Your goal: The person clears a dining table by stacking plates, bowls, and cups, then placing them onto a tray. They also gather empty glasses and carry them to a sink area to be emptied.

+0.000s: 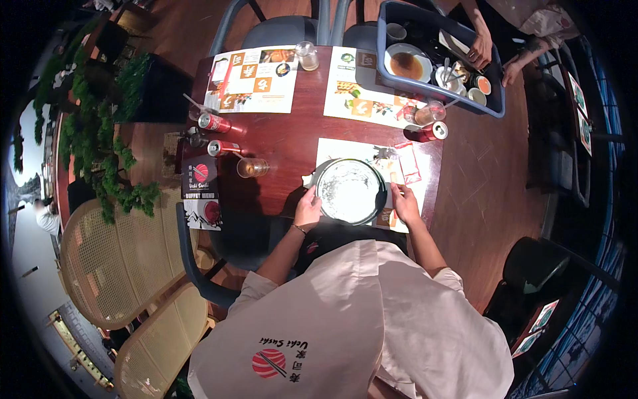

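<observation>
Between my two hands is a round dark-rimmed bowl (351, 192), its pale inside glaring under the light. My left hand (307, 209) grips its left side, with the thumb near the rim. At the right side my right hand (406, 204) holds the dark edge, fingers partly hidden beneath. Under the bowl lies a printed paper placemat (331, 149) on the dark red wooden table (299, 134). Beyond my right hand a red-and-white paper wrapper (409, 167) rests on that placemat. A small pale scrap (307, 180) shows by my left fingers; what it is I cannot tell.
At the far right, another person's hand (481, 50) reaches into a blue-grey tub (443, 90) of used dishes. Soda cans (214, 122) and drinking glasses (252, 167) stand along the table's sides. A buffet menu (201, 192) lies left. Chairs (281, 35) line the far edge.
</observation>
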`<state>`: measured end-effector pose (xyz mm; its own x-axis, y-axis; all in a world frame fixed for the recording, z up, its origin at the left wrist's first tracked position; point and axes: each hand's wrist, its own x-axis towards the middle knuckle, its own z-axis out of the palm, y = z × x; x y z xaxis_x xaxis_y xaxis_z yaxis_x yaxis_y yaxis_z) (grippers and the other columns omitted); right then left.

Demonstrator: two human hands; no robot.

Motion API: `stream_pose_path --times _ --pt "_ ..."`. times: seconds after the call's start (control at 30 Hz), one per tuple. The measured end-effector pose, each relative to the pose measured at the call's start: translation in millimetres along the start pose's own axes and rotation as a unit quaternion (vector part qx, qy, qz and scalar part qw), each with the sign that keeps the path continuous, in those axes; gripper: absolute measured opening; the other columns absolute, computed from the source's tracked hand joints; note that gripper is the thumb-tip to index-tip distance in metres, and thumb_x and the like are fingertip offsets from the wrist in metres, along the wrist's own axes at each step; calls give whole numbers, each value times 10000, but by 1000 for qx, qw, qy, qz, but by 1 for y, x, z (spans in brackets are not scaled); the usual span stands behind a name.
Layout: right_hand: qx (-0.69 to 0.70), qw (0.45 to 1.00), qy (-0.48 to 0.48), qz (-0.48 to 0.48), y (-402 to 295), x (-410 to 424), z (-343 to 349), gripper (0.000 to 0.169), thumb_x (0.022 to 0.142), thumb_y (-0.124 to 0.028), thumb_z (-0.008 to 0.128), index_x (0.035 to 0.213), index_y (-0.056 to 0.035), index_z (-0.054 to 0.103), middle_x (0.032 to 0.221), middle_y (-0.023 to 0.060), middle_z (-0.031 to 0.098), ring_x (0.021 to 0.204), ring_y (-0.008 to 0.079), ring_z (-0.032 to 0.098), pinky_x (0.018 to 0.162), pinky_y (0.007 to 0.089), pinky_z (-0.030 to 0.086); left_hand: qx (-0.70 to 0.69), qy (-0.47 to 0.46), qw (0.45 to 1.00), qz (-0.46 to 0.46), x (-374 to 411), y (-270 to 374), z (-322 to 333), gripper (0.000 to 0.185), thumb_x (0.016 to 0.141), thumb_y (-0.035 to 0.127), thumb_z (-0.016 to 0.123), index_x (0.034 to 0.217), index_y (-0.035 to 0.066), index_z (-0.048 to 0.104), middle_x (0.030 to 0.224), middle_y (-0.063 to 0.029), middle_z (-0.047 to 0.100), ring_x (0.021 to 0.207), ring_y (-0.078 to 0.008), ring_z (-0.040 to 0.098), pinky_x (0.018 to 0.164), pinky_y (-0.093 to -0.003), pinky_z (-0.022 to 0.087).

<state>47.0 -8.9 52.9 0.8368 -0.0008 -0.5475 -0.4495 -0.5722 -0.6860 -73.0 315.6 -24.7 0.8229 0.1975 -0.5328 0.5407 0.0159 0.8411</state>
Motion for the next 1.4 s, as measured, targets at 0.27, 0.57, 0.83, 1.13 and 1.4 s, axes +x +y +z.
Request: stream_pose_path --times 0.27,0.57,0.83,1.13,1.4 --pt "-18 998 -46 41 1 4 19 711 1114 -563 631 1414 76 709 1313 295 764 1258 371 736 1113 441 543 146 47 986 58 2 -24 -2 558 1071 127 609 1583 -77 524 1307 -293 713 1103 -396 732 1001 -455 589" --pt "28 998 -10 51 46 23 51 738 1083 -576 691 1431 75 670 1214 195 778 1050 259 750 945 389 592 207 30 976 66 -3 6 13 639 1028 205 697 1570 -53 479 1433 -293 553 1386 -463 525 1203 -508 438" --pt "83 982 36 169 30 30 57 845 1020 -695 701 1311 99 702 1235 254 769 1148 317 734 1035 422 557 158 56 984 -65 24 -10 47 862 1022 539 747 1600 -23 443 1509 -323 531 1451 -473 473 1246 -541 386" --pt "76 979 -35 184 11 27 45 958 1061 -740 578 1477 122 622 1523 321 620 1439 399 602 1215 461 458 -92 47 989 -107 37 8 42 1001 1096 752 508 1711 -27 384 1751 -186 424 1567 -304 453 1289 -468 366" --pt "46 991 1 125 8 28 51 951 1104 -779 417 1626 17 419 1550 332 418 1468 459 482 1294 506 351 -139 82 978 -133 55 6 46 994 1112 787 418 1702 -14 410 1747 -167 448 1581 -284 436 1302 -437 342"
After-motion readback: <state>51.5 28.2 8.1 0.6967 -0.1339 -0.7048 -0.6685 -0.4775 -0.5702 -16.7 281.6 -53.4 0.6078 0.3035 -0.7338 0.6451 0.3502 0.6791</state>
